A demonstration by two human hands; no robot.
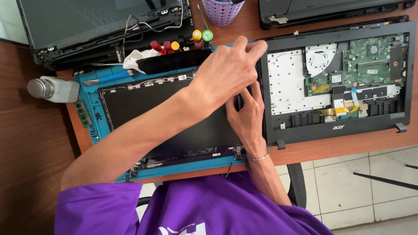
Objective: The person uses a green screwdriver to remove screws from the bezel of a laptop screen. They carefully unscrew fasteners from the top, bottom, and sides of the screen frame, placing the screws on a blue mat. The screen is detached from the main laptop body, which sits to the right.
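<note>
A black laptop display lid lies flat on a blue work mat on the wooden table. My left hand reaches across it, fingers pinched at the lid's far right corner. My right hand, with a thin bracelet on the wrist, grips the lid's right edge just below, thumb on a dark strip there. Both hands sit against the left rim of an opened laptop base, whose green circuit board and white metal plate lie bare.
A white bottle with a metal cap lies at the left, a memory stick beside it. Colour-capped screwdrivers, a white cloth, a purple basket and two more dismantled laptops stand behind.
</note>
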